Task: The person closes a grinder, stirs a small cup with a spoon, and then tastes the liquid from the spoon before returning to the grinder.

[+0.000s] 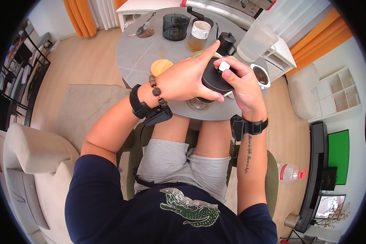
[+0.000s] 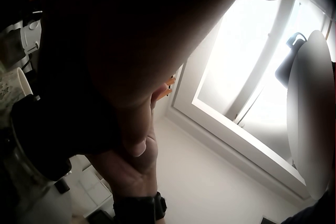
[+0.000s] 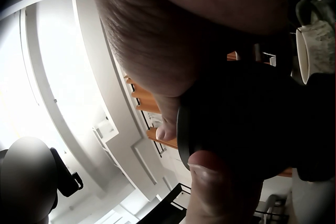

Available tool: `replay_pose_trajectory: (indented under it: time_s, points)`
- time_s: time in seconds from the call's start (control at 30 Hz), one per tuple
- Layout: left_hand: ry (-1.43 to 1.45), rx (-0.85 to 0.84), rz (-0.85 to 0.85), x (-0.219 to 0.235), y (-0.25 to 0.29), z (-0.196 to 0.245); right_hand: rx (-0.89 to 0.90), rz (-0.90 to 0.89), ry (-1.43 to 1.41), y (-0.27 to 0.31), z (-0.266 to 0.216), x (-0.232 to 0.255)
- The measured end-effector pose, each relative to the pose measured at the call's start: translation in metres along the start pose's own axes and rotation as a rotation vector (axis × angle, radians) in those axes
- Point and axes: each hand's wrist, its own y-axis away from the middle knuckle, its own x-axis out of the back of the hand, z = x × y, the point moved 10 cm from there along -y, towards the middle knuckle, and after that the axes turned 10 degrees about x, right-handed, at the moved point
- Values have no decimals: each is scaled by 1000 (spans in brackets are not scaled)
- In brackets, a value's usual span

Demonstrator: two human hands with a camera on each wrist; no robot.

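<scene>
In the head view, a black round-topped jar (image 1: 217,81) with a clear lower part (image 1: 199,105) stands at the table's near edge. My left hand (image 1: 187,79) grips its black top from the left, thumb on the near side and index finger stretched along the far side. From the right, my right hand (image 1: 246,83) pinches a small white knob (image 1: 223,66) on top between thumb and fingers. Both wrist views are dark; in the right one, the jar's black body (image 3: 241,124) fills the middle, with a thumb (image 3: 205,174) against it.
On the round grey table (image 1: 136,53) are a wooden disc (image 1: 161,66), a dark tinted container (image 1: 175,27), a white-topped glass (image 1: 200,32), a black pot (image 1: 227,40), a clear pitcher (image 1: 258,40) and a white device with a dark dial (image 1: 261,76). A spoon (image 1: 145,24) lies behind.
</scene>
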Motion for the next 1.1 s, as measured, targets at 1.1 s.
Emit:
replay_pose_trajectory:
  time_s: [1.1]
  points:
    - [-107,-56,68,-1,1,10,239,64,713,9,-71,-7]
